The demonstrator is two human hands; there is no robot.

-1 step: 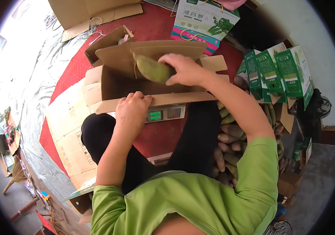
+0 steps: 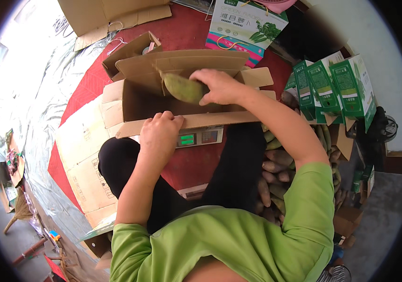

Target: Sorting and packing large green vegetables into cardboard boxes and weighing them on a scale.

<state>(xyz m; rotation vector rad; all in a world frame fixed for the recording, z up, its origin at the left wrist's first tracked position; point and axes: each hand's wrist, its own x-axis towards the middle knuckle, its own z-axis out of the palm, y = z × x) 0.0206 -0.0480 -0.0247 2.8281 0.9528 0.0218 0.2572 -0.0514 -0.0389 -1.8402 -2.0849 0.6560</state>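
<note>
In front of me an open brown cardboard box (image 2: 137, 105) sits on a digital scale (image 2: 212, 135) with a lit green display. My right hand (image 2: 217, 87) grips one end of a green radish (image 2: 182, 88), holding it tilted over the box's opening. A thin, pointed tail sticks up from the radish's far end. On the near flap (image 2: 210, 120) rests my left hand (image 2: 161, 134), its fingers curled over the edge. The deeper inside of the box is dark, so its contents cannot be made out.
Many radishes (image 2: 276, 167) are heaped to my right. Green-and-white cartons (image 2: 351, 89) stand beyond them; another printed carton (image 2: 245, 23) is at the back. A smaller open box (image 2: 130, 51) stands behind mine. Flattened cardboard (image 2: 85, 164) lies left on the red mat (image 2: 81, 101).
The radish in my right hand has dipped slightly. My left hand stays on the flap, and the box has barely shifted.
</note>
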